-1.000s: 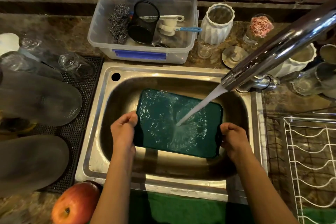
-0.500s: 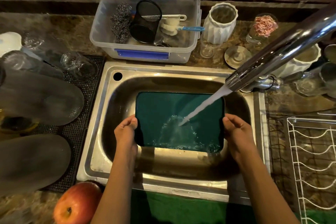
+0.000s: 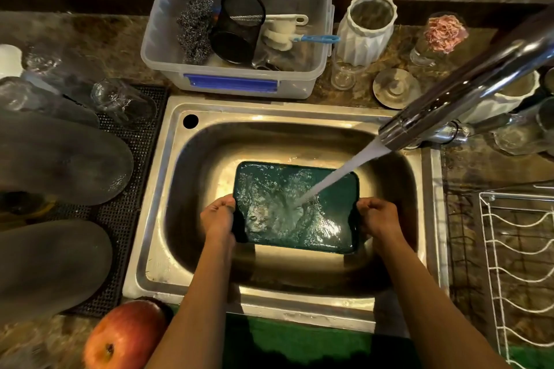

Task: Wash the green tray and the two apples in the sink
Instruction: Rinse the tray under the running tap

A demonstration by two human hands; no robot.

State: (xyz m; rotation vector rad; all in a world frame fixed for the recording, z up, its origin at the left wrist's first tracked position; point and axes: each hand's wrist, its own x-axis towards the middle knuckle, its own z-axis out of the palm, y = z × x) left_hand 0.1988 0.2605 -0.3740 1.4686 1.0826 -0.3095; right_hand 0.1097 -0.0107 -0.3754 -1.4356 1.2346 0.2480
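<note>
Head view: both hands' grip, left hand (image 3: pixel 218 220) and right hand (image 3: pixel 378 216), clamps the green tray (image 3: pixel 296 208), now tipped flatter so water sheets across it, rinse progressing.

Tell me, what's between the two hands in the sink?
The green tray, in the head view. The left hand and right hand grip its short edges, and tap water splashes onto it.

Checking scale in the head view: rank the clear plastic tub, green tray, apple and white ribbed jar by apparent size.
1. clear plastic tub
2. green tray
3. apple and white ribbed jar: alike; apple is nearer and cropped, so unranked.
</note>
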